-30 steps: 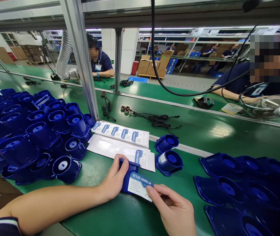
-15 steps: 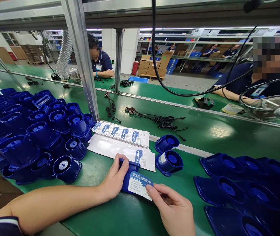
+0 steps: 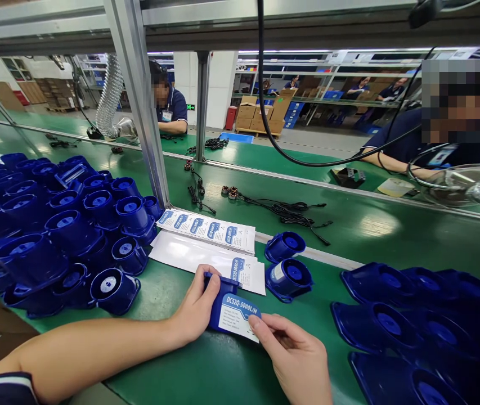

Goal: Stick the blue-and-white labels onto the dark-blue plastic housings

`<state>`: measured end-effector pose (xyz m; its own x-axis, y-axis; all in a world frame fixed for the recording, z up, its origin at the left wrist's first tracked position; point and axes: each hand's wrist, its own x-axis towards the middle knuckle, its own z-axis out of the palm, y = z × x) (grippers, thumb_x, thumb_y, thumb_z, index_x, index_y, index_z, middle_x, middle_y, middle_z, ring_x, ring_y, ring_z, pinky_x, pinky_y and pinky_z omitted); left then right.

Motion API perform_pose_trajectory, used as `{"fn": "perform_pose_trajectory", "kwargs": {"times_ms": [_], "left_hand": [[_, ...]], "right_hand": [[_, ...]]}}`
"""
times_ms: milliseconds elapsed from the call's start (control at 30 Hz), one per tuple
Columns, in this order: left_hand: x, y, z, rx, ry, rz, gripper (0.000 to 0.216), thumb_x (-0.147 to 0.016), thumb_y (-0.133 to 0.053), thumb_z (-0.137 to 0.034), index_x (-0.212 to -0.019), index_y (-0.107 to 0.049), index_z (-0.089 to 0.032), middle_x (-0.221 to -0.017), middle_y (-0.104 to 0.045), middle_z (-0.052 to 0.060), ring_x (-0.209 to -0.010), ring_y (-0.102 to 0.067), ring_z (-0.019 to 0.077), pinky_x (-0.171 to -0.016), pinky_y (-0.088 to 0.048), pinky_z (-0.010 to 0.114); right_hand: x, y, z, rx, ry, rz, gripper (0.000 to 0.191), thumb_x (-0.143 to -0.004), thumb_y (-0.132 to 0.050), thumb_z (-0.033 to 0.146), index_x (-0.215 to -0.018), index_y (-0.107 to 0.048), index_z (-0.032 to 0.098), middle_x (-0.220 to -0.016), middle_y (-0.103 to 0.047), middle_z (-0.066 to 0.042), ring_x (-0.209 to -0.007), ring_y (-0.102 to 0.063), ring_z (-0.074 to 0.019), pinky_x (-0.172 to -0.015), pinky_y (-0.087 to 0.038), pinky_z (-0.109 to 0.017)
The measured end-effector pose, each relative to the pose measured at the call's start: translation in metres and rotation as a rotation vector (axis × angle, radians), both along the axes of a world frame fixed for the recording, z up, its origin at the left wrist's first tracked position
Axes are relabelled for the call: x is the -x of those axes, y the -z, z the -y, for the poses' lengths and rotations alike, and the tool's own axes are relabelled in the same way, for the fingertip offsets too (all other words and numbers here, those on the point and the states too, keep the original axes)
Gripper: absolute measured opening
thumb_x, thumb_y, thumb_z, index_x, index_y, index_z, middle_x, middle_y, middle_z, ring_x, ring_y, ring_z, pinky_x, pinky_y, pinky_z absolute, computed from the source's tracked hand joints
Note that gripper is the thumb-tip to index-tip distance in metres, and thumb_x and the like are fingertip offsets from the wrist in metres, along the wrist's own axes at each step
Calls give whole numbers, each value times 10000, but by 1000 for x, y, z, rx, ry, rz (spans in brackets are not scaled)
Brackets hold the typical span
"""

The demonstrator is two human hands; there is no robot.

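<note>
My left hand (image 3: 200, 304) is closed around a blue plastic housing (image 3: 221, 292), thumb across its near side. My right hand (image 3: 292, 351) pinches the right end of a white and blue label (image 3: 240, 319) printed DC52Q-5000L/H. The label lies against the housing's face at its left part, while its right end sticks out past the housing. Just behind the hands are a label sheet (image 3: 193, 251) with one printed label at its right end and a fuller sheet of labels (image 3: 206, 228). Two blue housings (image 3: 290, 277) stand to the right of the sheets, the nearer one bearing a label.
Many blue housings (image 3: 71, 230) are piled at left, and several more (image 3: 387, 323) stand at right. Black cables (image 3: 286, 211) lie on the green bench (image 3: 172, 365) beyond a metal rail. A metal post (image 3: 138, 107) rises at left of the sheets. Co-workers sit opposite.
My hands, the housing and the label hold nearly the same pose. Beyond the rail, the black cables have shifted slightly to the right.
</note>
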<state>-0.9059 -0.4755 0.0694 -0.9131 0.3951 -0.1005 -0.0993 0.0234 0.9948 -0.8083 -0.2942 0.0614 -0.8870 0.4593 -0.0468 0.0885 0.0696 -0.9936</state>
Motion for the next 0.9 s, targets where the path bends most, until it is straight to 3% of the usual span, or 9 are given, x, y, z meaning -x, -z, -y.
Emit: {"fn": "perform_pose_trajectory", "kwargs": {"times_ms": [167,333,367,433,533,667,767,900], "left_hand": [[-1,3,0,-29,-2,-10,418,-1040,-452,-656,-1137,-510,-253,-1132,-559,22,-1082,-508,207,-978,-423,344],[0,2,0,-51,-19,-53,422,-1034,-473,-651,-1162,-514,-251,-1210,-570,47,-1192,-517,228,-1014,-445,354],[0,2,0,-55,-24,-53,417,-1035,-474,-647,-1161,-514,-252,-1214,-574,48,-1192,-523,228,-1017,-450,355],[0,1,-1,-65,-29,-54,405,-1039,-472,-638,-1161,-514,-255,-1218,-584,47,-1184,-534,227,-1023,-457,358],[0,3,-1,-60,0,-57,386,-1050,-460,-619,-1170,-514,-257,-1220,-588,46,-1187,-536,228,-1042,-448,364],[-4,6,1,-31,121,-109,351,-1066,-453,-580,-1209,-486,-262,-1268,-568,58,-1238,-517,235,-1093,-416,382],[-8,8,3,-15,205,-206,323,-1081,-437,-541,-1244,-459,-263,-1344,-517,76,-1281,-500,233,-1141,-382,390],[-11,9,4,-1,249,-293,305,-1087,-430,-514,-1262,-432,-264,-1406,-462,94,-1326,-468,241,-1153,-372,398]], "right_hand": [[3,-7,3,-3,9,27,297,-730,-885,510,-753,-848,216,-691,-775,-64,-613,-702,-221,-571,-607,-287],[3,-12,-3,-469,-29,-236,157,-857,-808,367,-798,-842,226,-708,-779,-42,-558,-664,-177,-543,-551,-283],[2,-11,-6,-540,-35,-293,118,-863,-804,328,-873,-844,217,-694,-771,-34,-547,-654,-170,-545,-551,-284],[2,-9,-11,-580,-43,-308,273,-875,-799,308,-1123,-810,194,-678,-755,-11,-544,-643,-161,-575,-570,-288],[5,-6,-15,-373,-104,-105,610,-912,-762,431,-1445,-610,177,-905,-809,-55,-694,-718,-189,-668,-623,-307],[8,-7,-7,39,-225,37,738,-899,-728,585,-1471,-518,170,-1318,-729,-186,-1121,-741,-293,-947,-627,-425],[9,-9,2,155,-282,58,745,-860,-775,577,-1442,-526,183,-1392,-687,-197,-1215,-700,-320,-1088,-545,-512],[8,-12,9,189,-293,64,685,-828,-818,520,-1379,-568,197,-1341,-721,-168,-1190,-705,-315,-1103,-524,-520]]}}
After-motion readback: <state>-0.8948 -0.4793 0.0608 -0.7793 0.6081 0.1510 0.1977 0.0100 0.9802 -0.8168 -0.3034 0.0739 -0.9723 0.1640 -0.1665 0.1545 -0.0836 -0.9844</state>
